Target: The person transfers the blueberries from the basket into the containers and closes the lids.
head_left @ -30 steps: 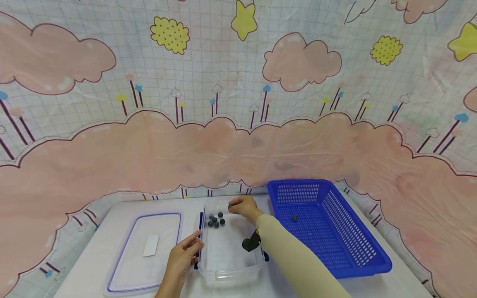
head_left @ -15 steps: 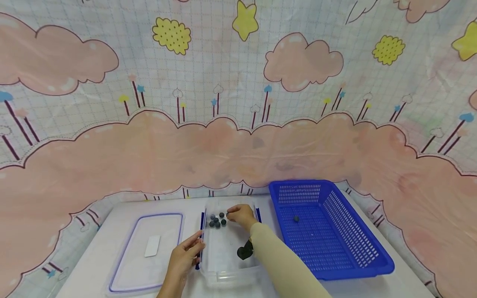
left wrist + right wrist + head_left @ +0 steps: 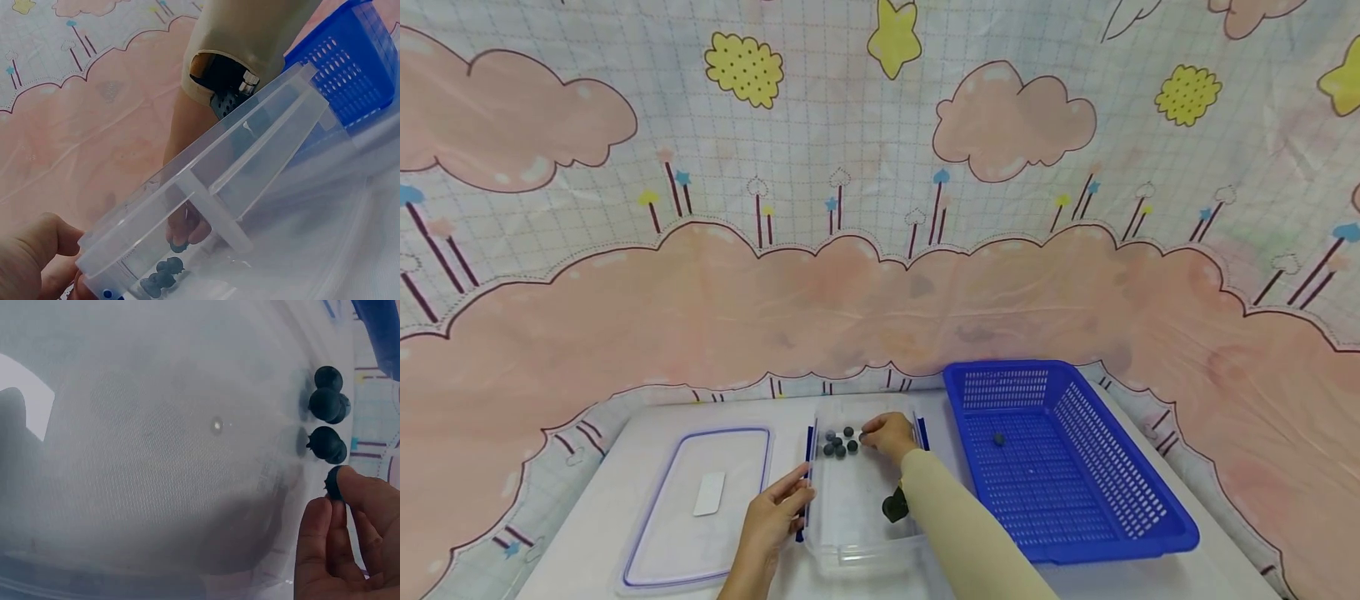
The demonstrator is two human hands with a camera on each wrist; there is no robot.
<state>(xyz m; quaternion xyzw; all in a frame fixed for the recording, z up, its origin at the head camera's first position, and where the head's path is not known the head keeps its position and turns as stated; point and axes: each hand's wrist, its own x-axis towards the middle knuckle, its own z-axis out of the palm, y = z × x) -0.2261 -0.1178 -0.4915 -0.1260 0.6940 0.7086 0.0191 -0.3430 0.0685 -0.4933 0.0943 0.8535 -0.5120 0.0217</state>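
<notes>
My left hand (image 3: pixel 769 515) grips the left rim of a clear plastic box (image 3: pixel 853 508); in the left wrist view its thumb lies on the rim with fingers below. Inside the box's far end, my right hand (image 3: pixel 891 435) pinches a blueberry (image 3: pixel 334 483) between thumb and fingers. Low over the box floor, that berry is just beside several other blueberries (image 3: pixel 840 451) clustered at the far left. The left wrist view shows the right fingers through the clear wall, close above the berries (image 3: pixel 164 272).
At the right stands a blue slotted basket (image 3: pixel 1075 508) with one blueberry (image 3: pixel 998 438) in it. A clear lid (image 3: pixel 681 550) with a blue-edged seal and a white label (image 3: pixel 709 494) lies left of the box on the white table (image 3: pixel 583 521). A patterned cloth hangs behind.
My right hand has come down and nearer inside the box with its blueberry, settling beside the cluster. The left hand keeps its hold on the rim.
</notes>
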